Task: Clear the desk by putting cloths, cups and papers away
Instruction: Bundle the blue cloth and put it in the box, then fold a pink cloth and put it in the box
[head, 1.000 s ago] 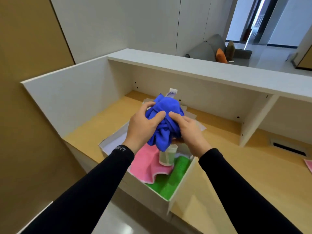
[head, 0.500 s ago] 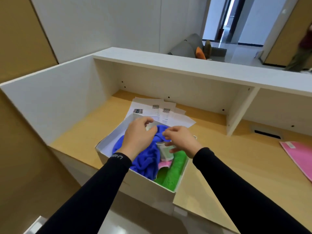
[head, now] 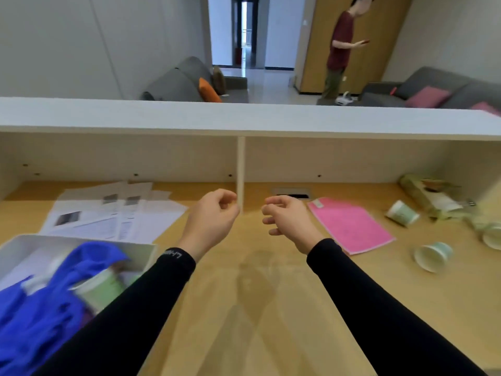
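Note:
My left hand (head: pixel 210 219) and my right hand (head: pixel 287 219) hover side by side over the middle of the wooden desk (head: pixel 271 308), fingers loosely curled, holding nothing. At the lower left a white box (head: pixel 146 249) holds a blue cloth (head: pixel 51 302) and a paper cup (head: pixel 100 287). Several printed papers (head: pixel 116 213) lie fanned out behind the box. A pink cloth (head: pixel 349 225) lies flat just right of my right hand. Further right, paper cups lie on their sides: one (head: pixel 402 213) at the back, one (head: pixel 432 256) nearer, another (head: pixel 492 234) at the edge.
A white shelf (head: pixel 244 120) spans the desk's back, with a thin upright divider (head: pixel 240 169) right behind my hands. A greenish carton (head: pixel 428 196) lies at the far right. Beyond the desk a person (head: pixel 341 47) stands among grey sofas.
Both hands let go of the blue cloth, which now lies in the box. My view swung right, and the hands came out of the box to the desk's middle.

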The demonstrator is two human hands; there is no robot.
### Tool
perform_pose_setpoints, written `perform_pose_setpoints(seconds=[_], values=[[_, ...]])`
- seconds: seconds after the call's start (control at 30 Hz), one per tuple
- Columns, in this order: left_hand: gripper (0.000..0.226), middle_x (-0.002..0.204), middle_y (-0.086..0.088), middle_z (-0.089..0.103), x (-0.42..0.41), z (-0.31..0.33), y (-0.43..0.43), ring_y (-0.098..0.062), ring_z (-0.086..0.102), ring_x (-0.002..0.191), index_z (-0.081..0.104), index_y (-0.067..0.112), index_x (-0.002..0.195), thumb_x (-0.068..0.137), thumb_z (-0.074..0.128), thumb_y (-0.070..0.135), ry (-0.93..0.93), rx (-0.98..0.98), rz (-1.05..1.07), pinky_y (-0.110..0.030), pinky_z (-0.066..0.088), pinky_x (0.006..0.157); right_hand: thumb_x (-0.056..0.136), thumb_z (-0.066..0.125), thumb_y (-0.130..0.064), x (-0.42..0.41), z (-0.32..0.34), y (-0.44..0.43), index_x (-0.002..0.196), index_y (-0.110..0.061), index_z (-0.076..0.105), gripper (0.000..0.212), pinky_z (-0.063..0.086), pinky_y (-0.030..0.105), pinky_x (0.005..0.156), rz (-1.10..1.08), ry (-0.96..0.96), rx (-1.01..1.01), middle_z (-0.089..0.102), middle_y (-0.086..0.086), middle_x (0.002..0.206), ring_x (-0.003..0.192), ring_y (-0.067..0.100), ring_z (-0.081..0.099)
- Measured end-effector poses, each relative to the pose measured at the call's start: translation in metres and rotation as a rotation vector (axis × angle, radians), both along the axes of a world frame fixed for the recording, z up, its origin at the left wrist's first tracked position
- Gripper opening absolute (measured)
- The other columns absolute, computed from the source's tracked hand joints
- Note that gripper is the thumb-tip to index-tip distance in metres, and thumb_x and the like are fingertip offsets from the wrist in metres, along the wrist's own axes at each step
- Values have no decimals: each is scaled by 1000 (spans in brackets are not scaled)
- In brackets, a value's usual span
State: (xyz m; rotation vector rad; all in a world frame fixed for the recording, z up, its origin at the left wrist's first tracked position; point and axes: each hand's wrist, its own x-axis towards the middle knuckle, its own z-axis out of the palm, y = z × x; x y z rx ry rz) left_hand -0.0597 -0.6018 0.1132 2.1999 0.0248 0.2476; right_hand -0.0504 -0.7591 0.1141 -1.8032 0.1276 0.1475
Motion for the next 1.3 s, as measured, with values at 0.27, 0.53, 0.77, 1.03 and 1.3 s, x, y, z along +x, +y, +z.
perform_pose_setpoints(seconds=[0.27,0.53,0.77,1.03,1.3], values=[[30,111,3,61,50,-36,-144,-13,55,102,59,16,119,90,55,25,170,-54,-94,-24,41,83,91,50,-11,45,-32,-158,115,-10,55,24,52,29,66,-141,66,-35,58,7,104,84,17,57],[33,118,-2,60,94,-80,-212,-14,55,98,58,15,121,89,57,23,370,-62,-92,-26,44,82,90,54,-8,75,-80,-246,129,-5,47,39,51,35,75,-253,302,-52,54,5,96,89,23,54],[46,115,-2,58,149,-97,-234,-11,58,97,51,14,130,87,59,26,487,47,-195,-23,46,75,90,56,-14,104,-112,-269,138,-6,38,51,52,40,88,-307,438,-11,52,14,126,103,26,57],[64,148,-7,39,217,-122,-271,-28,36,135,39,18,141,81,62,20,484,189,-355,-43,34,110,90,56,-12,127,-138,-275,147,-6,26,65,46,21,63,-447,481,21,35,11,149,80,13,55],[48,83,3,60,208,-138,-296,-9,56,64,47,15,131,85,58,10,601,-66,-301,-16,46,47,86,58,-8,131,-151,-265,144,-4,28,66,56,33,77,-469,474,263,57,16,125,91,22,64]])
